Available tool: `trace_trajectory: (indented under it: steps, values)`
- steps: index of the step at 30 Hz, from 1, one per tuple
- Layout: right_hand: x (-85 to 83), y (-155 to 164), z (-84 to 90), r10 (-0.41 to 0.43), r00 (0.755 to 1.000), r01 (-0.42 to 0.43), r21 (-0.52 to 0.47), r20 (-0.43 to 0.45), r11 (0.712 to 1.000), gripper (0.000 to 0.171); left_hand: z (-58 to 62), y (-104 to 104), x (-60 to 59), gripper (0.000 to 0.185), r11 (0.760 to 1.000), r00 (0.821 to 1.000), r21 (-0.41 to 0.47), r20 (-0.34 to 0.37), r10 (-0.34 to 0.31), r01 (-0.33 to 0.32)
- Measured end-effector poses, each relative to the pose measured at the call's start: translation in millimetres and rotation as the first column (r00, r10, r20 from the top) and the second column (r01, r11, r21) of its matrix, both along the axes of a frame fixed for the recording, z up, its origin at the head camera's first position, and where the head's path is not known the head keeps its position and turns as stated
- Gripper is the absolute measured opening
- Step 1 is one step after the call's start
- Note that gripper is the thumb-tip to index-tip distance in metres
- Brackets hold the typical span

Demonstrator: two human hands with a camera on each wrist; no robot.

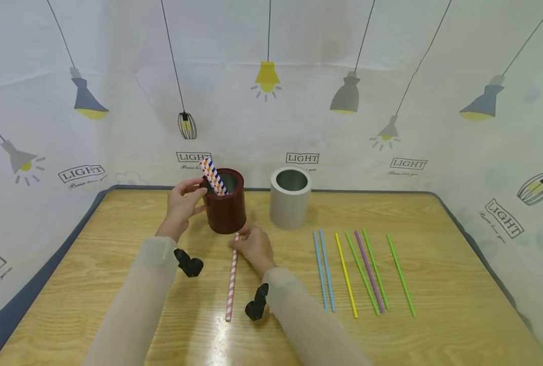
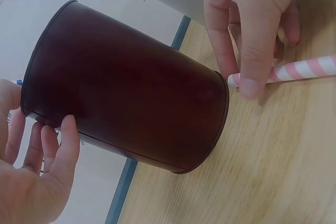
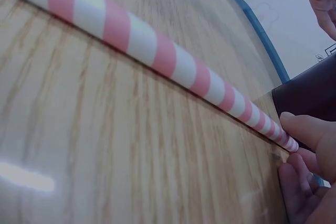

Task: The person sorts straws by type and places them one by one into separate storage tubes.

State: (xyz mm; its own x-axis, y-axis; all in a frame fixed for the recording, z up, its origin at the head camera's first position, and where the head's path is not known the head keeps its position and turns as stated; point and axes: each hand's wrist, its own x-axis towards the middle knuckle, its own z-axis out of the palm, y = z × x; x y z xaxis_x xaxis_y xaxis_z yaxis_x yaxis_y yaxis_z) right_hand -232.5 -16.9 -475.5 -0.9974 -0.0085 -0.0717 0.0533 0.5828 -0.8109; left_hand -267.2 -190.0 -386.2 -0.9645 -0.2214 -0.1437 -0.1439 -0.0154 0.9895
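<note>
The left hand [image 1: 182, 203] curls its fingers against the side of the dark red cup [image 1: 225, 203] near its rim, holding it upright on the wooden table [image 1: 116, 244]. The right hand [image 1: 253, 246] pinches the far end of the pink-striped straw [image 1: 231, 277], which lies flat on the table with that end just at the cup's base. Only the head view shows two more striped straws [image 1: 213, 176] leaning inside the cup, the grey cup [image 1: 291, 197] to its right, and the plain coloured straws [image 1: 363, 269] lying farther right of both cups. The right wrist view shows the thumb and fingertips [image 3: 310, 132] closing on the straw's tip.
</note>
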Motion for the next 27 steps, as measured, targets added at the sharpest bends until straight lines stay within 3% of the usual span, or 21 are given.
trace_trajectory:
  steps: [17,27]
  values:
    - [1.6,1.8,2.3,0.011,0.998,-0.012,-0.013,-0.069,1.000,0.022,0.1,0.1,0.1,0.039,1.000,1.000,-0.004,-0.006,0.005,-0.005]
    - [1.5,2.0,3.1,0.014,0.998,-0.017,-0.063,-0.062,0.998,0.018,-0.5,0.1,-0.1,0.039,1.000,1.000,-0.003,-0.006,0.007,-0.007]
